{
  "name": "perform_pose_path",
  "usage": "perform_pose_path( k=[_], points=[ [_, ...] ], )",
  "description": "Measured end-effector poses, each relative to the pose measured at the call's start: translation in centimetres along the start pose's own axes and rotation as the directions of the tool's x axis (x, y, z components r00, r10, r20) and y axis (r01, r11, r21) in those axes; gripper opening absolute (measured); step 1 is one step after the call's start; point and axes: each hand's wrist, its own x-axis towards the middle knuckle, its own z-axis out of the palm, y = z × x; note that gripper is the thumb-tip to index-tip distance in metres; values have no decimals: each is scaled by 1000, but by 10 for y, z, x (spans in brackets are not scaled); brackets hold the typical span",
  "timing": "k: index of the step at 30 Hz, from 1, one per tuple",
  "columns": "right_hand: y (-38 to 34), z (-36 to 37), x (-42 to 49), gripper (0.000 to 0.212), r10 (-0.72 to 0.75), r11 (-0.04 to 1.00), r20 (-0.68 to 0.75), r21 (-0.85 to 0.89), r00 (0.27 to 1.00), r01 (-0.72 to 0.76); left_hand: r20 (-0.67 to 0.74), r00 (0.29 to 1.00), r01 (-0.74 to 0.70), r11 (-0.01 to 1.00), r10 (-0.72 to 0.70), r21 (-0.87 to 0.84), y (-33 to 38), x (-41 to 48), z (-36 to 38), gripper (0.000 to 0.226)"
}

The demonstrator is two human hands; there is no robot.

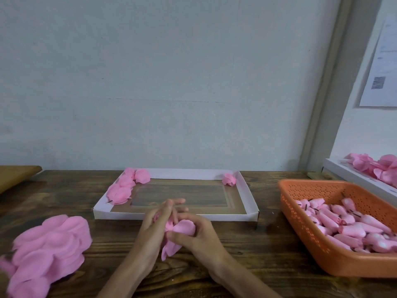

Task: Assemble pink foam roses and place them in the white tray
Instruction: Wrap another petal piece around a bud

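Note:
Both hands meet over the table's middle around a half-made pink foam rose (179,232). My left hand (155,225) holds it from the left, its upper fingers pointing toward the tray. My right hand (196,233) curls round the petals from the right, thumb pressed on the foam. Loose petals hang down below the hands. Just beyond them lies the white tray (245,190), with several finished roses (124,188) in its far left corner and one rose (229,179) in its far right corner.
A heap of loose pink petals (47,252) lies at the near left. An orange perforated basket (318,239) at the right holds several pink foam buds (345,224) on dark stems. A second white tray (354,177) with pink flowers stands at the far right.

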Motion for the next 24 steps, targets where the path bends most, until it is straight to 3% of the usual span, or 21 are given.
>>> perform_pose_path(
  k=[4,11,16,20,24],
  points=[
    [7,3,2,22,-104,984,-86,-151,991,90,20,995,-94,994,93,53,-6,1,0,54],
    [4,2,2,24,-178,951,-108,-274,978,142,127,990,-81,990,67,113,-8,2,-5,68],
    [-4,-12,6,24,-93,995,-190,-56,977,84,-2,1000,-8,1000,8,-9,-1,8,-10,87],
    [-7,-20,8,27,2,998,-198,60,980,10,-41,999,3,998,-5,-65,-3,13,-18,45],
    [-5,-23,10,27,29,990,-147,143,989,-8,1,996,89,993,-89,-78,-6,14,-22,50]
  ],
)
